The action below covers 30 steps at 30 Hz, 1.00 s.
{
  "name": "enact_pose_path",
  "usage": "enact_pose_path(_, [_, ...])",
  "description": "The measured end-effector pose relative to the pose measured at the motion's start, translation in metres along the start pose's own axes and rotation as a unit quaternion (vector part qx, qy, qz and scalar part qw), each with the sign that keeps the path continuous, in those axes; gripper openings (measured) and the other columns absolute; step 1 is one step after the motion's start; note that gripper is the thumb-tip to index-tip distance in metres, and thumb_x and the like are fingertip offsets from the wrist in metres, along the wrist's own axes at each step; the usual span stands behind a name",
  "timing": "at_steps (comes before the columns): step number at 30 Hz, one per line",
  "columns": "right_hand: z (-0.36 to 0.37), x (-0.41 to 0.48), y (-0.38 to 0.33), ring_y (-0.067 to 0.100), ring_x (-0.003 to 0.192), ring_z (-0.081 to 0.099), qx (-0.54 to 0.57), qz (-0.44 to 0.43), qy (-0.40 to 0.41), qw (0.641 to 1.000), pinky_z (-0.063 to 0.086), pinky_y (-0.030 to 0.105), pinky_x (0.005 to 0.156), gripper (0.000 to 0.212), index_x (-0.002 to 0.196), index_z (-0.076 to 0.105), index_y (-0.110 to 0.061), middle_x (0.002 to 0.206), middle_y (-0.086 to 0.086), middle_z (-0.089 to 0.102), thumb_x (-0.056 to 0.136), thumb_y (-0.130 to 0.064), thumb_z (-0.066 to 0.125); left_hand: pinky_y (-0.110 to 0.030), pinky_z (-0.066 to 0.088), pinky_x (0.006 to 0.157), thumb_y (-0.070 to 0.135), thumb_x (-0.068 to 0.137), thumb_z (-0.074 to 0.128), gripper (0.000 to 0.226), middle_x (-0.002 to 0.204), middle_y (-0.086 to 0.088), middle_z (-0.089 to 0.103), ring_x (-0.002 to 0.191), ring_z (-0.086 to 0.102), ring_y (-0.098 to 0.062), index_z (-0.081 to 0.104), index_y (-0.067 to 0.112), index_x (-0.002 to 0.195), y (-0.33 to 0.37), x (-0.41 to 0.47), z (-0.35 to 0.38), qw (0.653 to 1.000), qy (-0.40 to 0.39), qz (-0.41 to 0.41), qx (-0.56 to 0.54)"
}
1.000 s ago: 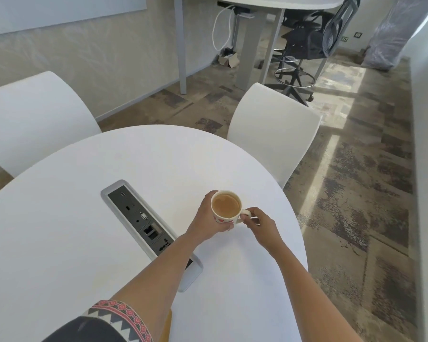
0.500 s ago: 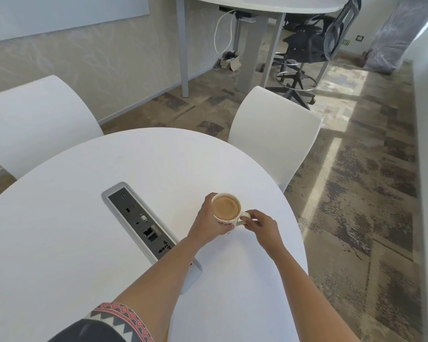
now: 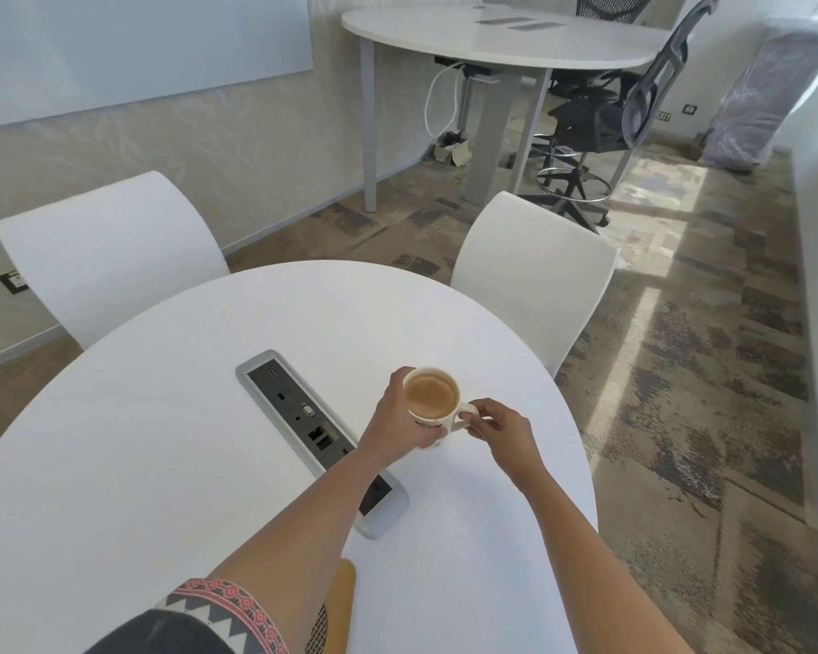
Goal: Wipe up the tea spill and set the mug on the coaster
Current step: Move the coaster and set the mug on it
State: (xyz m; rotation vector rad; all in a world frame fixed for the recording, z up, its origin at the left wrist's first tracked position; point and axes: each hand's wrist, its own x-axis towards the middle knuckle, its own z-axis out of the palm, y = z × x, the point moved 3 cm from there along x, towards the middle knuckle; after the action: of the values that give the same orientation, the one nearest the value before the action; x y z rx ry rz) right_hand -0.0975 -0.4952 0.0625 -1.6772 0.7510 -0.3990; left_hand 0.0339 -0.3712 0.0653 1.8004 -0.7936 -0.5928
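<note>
At frame centre I steady the brimming mug [image 3: 433,399] over the table [image 3: 161,441], my left hand [image 3: 400,424] wrapped around its body, my right hand [image 3: 501,429] pinching its handle, so nothing slops.

bare white table [image 3: 171,417] left of the port strip [image 3: 303,417], open tabletop right of mug [image 3: 433,398]

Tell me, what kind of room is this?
Probably an office meeting room. The round white table has a panel of power and data sockets built in, a whiteboard hangs on the wall, and a black office chair sits at another table behind.
</note>
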Motion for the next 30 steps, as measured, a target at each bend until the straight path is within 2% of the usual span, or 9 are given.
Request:
enact_pose_path(5, [0.026,-0.033,-0.017,0.019,0.081,0.066,0.005,-0.009,-0.002,1.000,0.050,0.007,0.069,0.008,0.092,0.070,-0.010,0.083,0.000,0.068,0.089,-0.015,0.064,-0.029,0.046,0.088,0.022,0.054,0.083,0.085,0.119,0.006,0.053,0.109,0.052,-0.013,0.035,0.028,0.124,0.004,-0.030,-0.030,1.000,0.001,0.014,0.017])
enact_pose_path(12, [0.069,-0.086,-0.029,0.019,0.079,0.066,-0.007,-0.015,-0.003,1.000,0.052,0.010,0.070,0.006,0.089,0.070,-0.012,0.081,-0.001,0.068,0.089,-0.015,0.064,-0.018,0.041,0.079,0.023,0.052,0.081,0.083,0.115,0.012,0.052,0.107,0.052,-0.007,0.035,0.035,0.120,-0.004,-0.088,-0.068,1.000,-0.002,0.018,0.011])
enact_pose_path(15, [0.088,-0.110,-0.029,0.023,0.084,0.067,-0.010,-0.014,-0.006,1.000,0.054,0.021,0.081,0.006,0.088,0.070,-0.013,0.082,-0.001,0.069,0.089,-0.015,0.064,-0.014,0.039,0.076,0.021,0.053,0.083,0.083,0.111,0.021,0.049,0.104,0.050,0.001,0.035,0.035,0.120,-0.011,-0.115,-0.083,1.000,-0.005,0.015,0.005])
enact_pose_path(17, [0.100,-0.126,-0.028,0.022,0.083,0.067,-0.021,-0.013,-0.010,1.000,0.053,0.030,0.086,0.006,0.089,0.070,-0.013,0.083,0.001,0.069,0.089,-0.016,0.064,-0.014,0.039,0.074,0.019,0.054,0.083,0.084,0.113,0.015,0.051,0.104,0.050,-0.002,0.035,0.032,0.122,-0.016,-0.133,-0.092,1.000,-0.007,0.017,0.012])
enact_pose_path(19, [0.112,-0.141,-0.027,0.020,0.081,0.066,-0.029,-0.011,-0.009,0.999,0.053,0.033,0.086,0.006,0.090,0.070,-0.013,0.084,0.002,0.069,0.088,-0.015,0.065,-0.014,0.040,0.076,0.016,0.055,0.083,0.084,0.114,0.010,0.053,0.105,0.052,-0.007,0.036,0.031,0.122,-0.022,-0.149,-0.100,1.000,-0.008,0.019,0.013])
enact_pose_path(22, [0.128,-0.161,-0.026,0.019,0.079,0.066,-0.022,-0.007,-0.003,1.000,0.054,0.032,0.083,0.006,0.091,0.070,-0.012,0.085,0.004,0.069,0.088,-0.012,0.065,-0.011,0.038,0.075,0.017,0.055,0.083,0.081,0.110,0.019,0.052,0.103,0.052,-0.001,0.035,0.037,0.118,-0.029,-0.172,-0.109,1.000,-0.006,0.017,0.014])
enact_pose_path(24, [0.137,-0.172,-0.024,0.020,0.078,0.065,-0.019,-0.007,-0.001,1.000,0.056,0.032,0.084,0.006,0.090,0.070,-0.013,0.084,0.005,0.068,0.088,-0.010,0.065,-0.011,0.037,0.076,0.018,0.055,0.084,0.083,0.111,0.018,0.051,0.103,0.051,0.000,0.034,0.037,0.119,-0.034,-0.184,-0.114,1.000,-0.007,0.017,0.018])
enact_pose_path(27, [0.147,-0.186,-0.019,0.019,0.077,0.065,-0.031,0.006,-0.001,1.000,0.054,0.039,0.089,0.007,0.092,0.070,-0.011,0.085,0.006,0.068,0.088,-0.011,0.064,-0.018,0.039,0.080,0.017,0.054,0.084,0.085,0.118,0.008,0.052,0.107,0.051,-0.009,0.035,0.029,0.123,-0.043,-0.199,-0.118,1.000,-0.004,0.015,0.021])
enact_pose_path(30, [0.153,-0.196,-0.011,0.019,0.077,0.063,-0.045,0.018,-0.010,0.999,0.050,0.048,0.090,0.006,0.091,0.070,-0.014,0.085,0.007,0.069,0.088,-0.015,0.064,-0.017,0.039,0.081,0.015,0.054,0.084,0.084,0.118,0.008,0.052,0.108,0.051,-0.010,0.036,0.028,0.123,-0.051,-0.211,-0.119,1.000,0.000,0.013,0.020])
